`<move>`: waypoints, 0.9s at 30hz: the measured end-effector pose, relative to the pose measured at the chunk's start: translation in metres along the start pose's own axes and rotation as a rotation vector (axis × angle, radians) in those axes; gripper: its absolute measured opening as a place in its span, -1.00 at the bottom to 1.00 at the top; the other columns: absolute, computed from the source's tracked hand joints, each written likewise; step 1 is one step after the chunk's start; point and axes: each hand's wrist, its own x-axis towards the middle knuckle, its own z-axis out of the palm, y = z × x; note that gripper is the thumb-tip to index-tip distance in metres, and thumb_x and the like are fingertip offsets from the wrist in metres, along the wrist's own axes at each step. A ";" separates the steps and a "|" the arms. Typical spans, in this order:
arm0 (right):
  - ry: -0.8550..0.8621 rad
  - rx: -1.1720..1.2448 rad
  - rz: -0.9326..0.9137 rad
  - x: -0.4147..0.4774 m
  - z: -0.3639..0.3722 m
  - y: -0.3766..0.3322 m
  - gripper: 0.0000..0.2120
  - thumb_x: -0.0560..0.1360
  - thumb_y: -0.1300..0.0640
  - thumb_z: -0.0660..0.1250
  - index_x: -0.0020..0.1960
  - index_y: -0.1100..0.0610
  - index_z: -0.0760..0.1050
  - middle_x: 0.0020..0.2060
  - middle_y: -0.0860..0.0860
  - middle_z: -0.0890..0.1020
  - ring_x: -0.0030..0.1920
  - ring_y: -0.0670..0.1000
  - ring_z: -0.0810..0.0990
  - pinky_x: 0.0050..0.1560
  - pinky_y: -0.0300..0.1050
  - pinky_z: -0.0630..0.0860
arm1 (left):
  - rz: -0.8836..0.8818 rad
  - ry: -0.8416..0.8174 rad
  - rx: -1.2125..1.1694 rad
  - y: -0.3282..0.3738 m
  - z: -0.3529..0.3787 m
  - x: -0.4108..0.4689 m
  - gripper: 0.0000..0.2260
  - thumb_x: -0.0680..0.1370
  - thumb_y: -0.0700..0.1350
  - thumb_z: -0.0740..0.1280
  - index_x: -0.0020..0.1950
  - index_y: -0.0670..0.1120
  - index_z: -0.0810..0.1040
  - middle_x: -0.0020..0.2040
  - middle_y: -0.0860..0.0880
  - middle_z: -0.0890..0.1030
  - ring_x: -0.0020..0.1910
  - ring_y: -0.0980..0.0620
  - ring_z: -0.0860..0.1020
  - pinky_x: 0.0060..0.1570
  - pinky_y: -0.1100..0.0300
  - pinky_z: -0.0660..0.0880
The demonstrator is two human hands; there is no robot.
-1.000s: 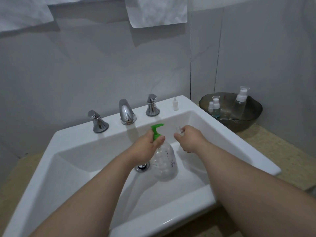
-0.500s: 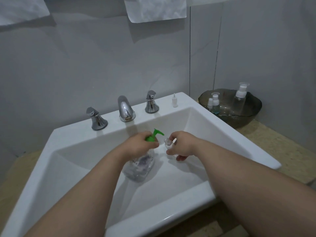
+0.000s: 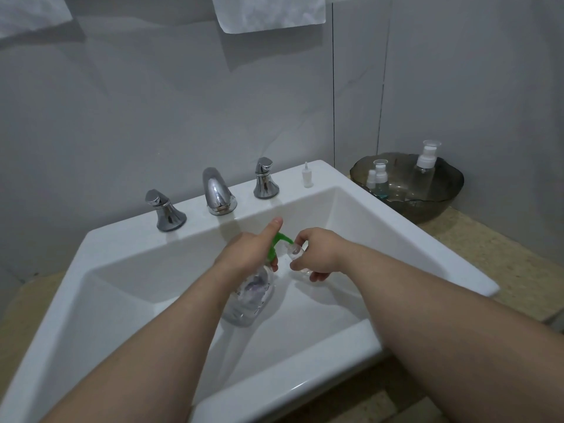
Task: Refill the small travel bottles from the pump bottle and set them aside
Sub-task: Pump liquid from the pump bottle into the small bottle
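Over the white sink basin point(image 3: 351, 206), my left hand point(image 3: 247, 253) grips the neck of a clear pump bottle point(image 3: 250, 296) with a green pump head point(image 3: 279, 244). The bottle is tilted and my index finger is lifted above the pump. My right hand point(image 3: 317, 251) holds a small clear travel bottle point(image 3: 295, 250) with its mouth right at the green nozzle tip. A small white cap point(image 3: 307, 175) stands on the sink ledge at the back right. Three travel bottles stand in a dark glass bowl point(image 3: 439, 206): a tall clear one point(image 3: 422, 175), a blue-tinted one point(image 3: 381, 181) and a tiny white one point(image 3: 370, 178).
A chrome spout point(image 3: 217, 190) and two chrome handles point(image 3: 166, 212) point(image 3: 265, 183) sit on the sink's back ledge. White towels point(image 3: 271, 12) hang on the wall above. A beige speckled counter point(image 3: 512, 270) runs along the right of the sink.
The pump bottle went from upright to tilted, then rose slightly. My left index finger has lifted off the green pump. My right hand brought the small bottle up against the nozzle.
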 end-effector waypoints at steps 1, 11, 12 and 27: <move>-0.007 0.000 0.003 0.000 0.000 0.000 -0.72 0.52 0.19 0.48 0.17 0.11 0.47 0.05 0.18 0.63 -0.29 0.13 0.68 -0.20 -0.04 0.70 | -0.006 0.004 -0.013 -0.001 0.001 0.002 -0.18 0.49 0.55 0.05 -0.33 -0.13 0.72 -0.22 -0.07 0.73 -0.14 -0.11 0.65 0.07 0.08 0.52; 0.017 0.037 -0.007 0.000 -0.001 0.000 -0.73 0.52 0.18 0.49 0.14 0.08 0.46 0.01 0.14 0.59 -0.32 0.13 0.69 -0.27 -0.07 0.68 | -0.026 -0.029 -0.104 -0.005 0.001 0.006 -0.37 0.55 0.43 0.14 -0.09 -0.08 0.72 -0.26 -0.03 0.74 -0.03 -0.12 0.64 0.09 0.05 0.48; 0.017 0.045 -0.018 0.000 0.000 0.000 -0.74 0.51 0.17 0.50 0.11 0.06 0.46 0.03 0.15 0.60 -0.34 0.11 0.68 -0.32 -0.09 0.65 | -0.025 -0.036 -0.099 -0.005 0.001 0.006 -0.38 0.54 0.43 0.15 -0.09 -0.07 0.72 -0.26 -0.03 0.74 -0.02 -0.13 0.65 0.14 0.02 0.49; -0.032 -0.028 -0.005 0.001 0.000 0.001 -0.71 0.46 0.43 0.43 0.05 0.11 0.53 -0.08 0.19 0.67 -0.30 0.06 0.66 -0.15 -0.07 0.69 | -0.025 -0.006 0.010 -0.003 0.004 0.006 -0.32 0.33 0.49 0.12 -0.26 -0.04 0.75 -0.26 0.00 0.74 -0.09 -0.15 0.68 0.19 -0.06 0.54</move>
